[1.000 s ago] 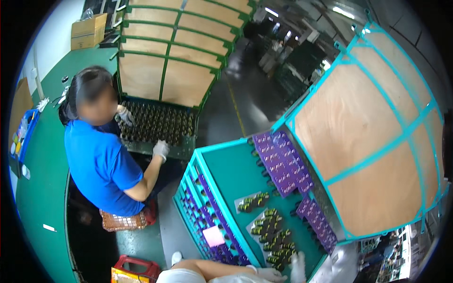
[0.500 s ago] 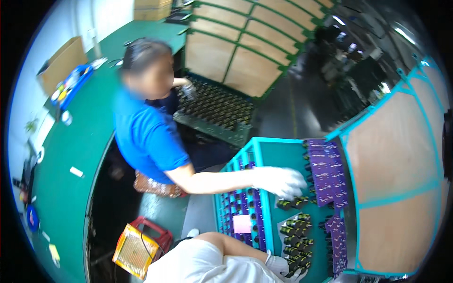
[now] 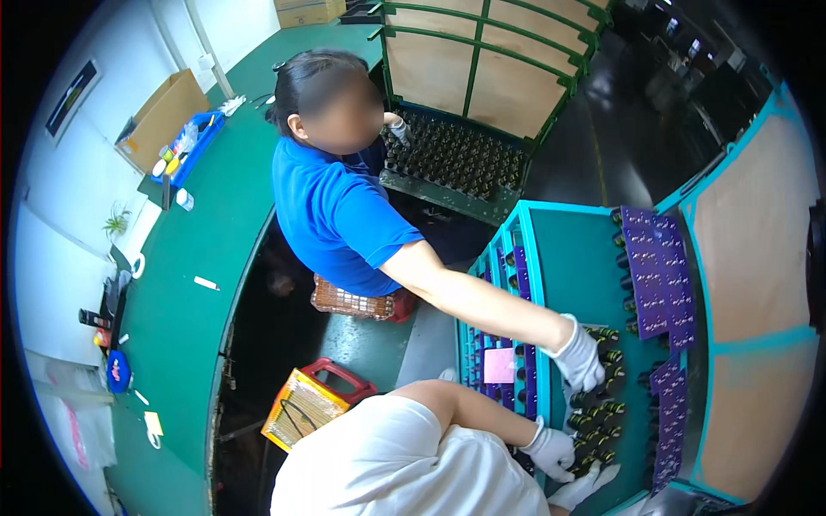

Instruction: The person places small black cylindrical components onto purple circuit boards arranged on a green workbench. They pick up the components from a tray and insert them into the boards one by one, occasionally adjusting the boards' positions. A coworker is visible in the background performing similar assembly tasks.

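Black-and-green cylinders (image 3: pixel 595 425) lie just beyond the left hand (image 3: pixel 549 449) and right hand (image 3: pixel 586 488); whether either grips 1, I cannot tell.

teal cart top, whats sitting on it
On the teal cart: dark parts with greenish bands, and purple boards along its right side. The left hand, right hand and co-worker's gloved hand hide whatever lies directly beneath them.

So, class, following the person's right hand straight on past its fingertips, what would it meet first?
The right hand would probably meet the dark components beside the lower purple circuit board; depth is unclear.
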Demonstrator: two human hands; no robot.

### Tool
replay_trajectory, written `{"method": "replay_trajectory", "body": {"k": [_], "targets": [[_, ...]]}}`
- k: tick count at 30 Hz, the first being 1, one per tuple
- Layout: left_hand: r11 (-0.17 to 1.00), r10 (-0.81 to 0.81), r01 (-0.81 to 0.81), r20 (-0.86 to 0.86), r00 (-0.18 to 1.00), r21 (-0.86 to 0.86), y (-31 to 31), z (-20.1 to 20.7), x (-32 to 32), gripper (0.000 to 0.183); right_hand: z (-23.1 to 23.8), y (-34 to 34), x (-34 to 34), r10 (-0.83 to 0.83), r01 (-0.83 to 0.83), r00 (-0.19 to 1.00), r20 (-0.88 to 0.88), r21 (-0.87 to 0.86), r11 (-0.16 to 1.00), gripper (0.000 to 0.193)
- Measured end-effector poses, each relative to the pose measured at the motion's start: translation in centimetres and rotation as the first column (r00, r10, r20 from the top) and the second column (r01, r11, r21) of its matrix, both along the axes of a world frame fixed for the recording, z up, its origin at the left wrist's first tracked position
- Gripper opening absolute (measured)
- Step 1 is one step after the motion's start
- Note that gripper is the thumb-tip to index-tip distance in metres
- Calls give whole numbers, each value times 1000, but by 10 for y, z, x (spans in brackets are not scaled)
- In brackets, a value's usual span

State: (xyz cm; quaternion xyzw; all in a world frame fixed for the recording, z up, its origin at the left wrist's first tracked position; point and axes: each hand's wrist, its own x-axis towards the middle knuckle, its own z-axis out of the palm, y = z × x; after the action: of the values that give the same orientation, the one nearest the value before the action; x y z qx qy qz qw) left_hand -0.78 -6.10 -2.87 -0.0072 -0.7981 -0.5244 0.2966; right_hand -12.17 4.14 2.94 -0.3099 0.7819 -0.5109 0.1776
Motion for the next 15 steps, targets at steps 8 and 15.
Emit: {"method": "replay_trajectory", "body": {"k": [8,15], "targets": [[998,68,-68,-45,997,5,8,1,2,46,-25,7,-9,23,19,957,-288,142,990,56],[999,-49,49,-19,999,10,8,-1,-2,45,-23,-8,-6,-50,100,956,-288,162,982,49]]}}
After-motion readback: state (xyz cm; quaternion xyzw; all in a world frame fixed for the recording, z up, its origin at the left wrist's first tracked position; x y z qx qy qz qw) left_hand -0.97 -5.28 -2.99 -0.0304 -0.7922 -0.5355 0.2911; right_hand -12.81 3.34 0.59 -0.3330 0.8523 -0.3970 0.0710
